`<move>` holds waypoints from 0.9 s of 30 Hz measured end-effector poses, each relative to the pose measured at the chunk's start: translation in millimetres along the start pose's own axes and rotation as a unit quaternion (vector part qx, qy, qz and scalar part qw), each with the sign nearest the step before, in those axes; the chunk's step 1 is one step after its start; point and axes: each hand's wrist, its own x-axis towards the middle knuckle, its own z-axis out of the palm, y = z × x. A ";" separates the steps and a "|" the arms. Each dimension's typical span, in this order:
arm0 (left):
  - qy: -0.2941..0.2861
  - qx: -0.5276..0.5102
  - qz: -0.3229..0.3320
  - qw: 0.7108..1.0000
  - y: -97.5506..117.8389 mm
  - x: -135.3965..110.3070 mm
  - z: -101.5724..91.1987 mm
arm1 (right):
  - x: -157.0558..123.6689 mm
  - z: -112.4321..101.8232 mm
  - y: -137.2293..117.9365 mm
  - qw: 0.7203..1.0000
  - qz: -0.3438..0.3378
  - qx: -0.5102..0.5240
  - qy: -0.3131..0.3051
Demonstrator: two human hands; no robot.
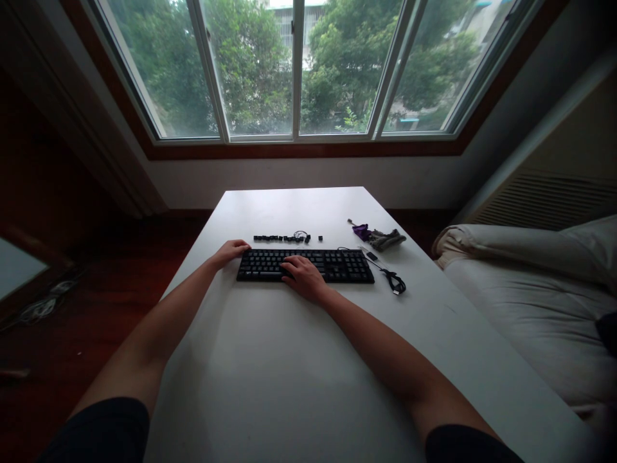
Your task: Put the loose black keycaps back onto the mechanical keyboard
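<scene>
A black keyboard [340,272] lies flat on the white table [270,360]. My left hand [231,251] is at its far left corner, with the fingers close together and gripping the edge. Over the middle keys is my right hand [304,275], palm down with its fingers apart and the fingertips touching the keys; it covers part of the keyboard. Behind the keyboard, several small black keycaps [270,238] stand in a row. A thin dark wire loop [301,233] is at the row's right end, and a single keycap [321,238] sits apart from it.
Right of the keyboard lies a bundled black cable [396,283] with a plug. A small dark piece [371,256] and a crumpled grey and purple cloth [385,240] are farther back. A light-covered sofa [511,283] flanks the table, and a window [294,77] is ahead.
</scene>
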 end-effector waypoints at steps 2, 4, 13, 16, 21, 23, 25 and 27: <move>0.008 0.000 -0.004 1.000 -3.8 1.8 0.9 | 0.0 0.9 0.5 1.000 -0.002 -0.002 0.001; 0.032 0.013 -0.013 0.999 -7.4 4.5 1.3 | 0.0 1.8 1.0 1.000 -0.004 -0.006 0.003; 0.052 -0.015 -0.066 0.996 -12.1 17.9 2.8 | -0.8 1.0 -0.6 1.000 -0.006 -0.007 0.005; 0.051 -0.016 -0.062 0.997 -12.8 16.2 4.0 | -0.6 0.1 -1.3 1.000 -0.007 -0.004 0.005; 0.097 0.013 -0.017 0.995 -17.0 7.8 9.8 | 1.4 1.9 -1.9 1.000 0.002 0.000 0.000; 0.125 0.035 0.004 0.991 -18.8 1.6 13.3 | 2.4 3.6 -2.4 1.000 0.006 -0.004 0.002; 0.141 0.056 0.024 0.988 -20.1 -6.7 16.8 | 3.5 5.2 -3.1 1.000 0.008 -0.006 0.005; 0.159 0.081 0.038 0.983 -20.4 -16.1 20.0 | 4.8 6.3 -3.9 1.000 0.005 -0.006 0.005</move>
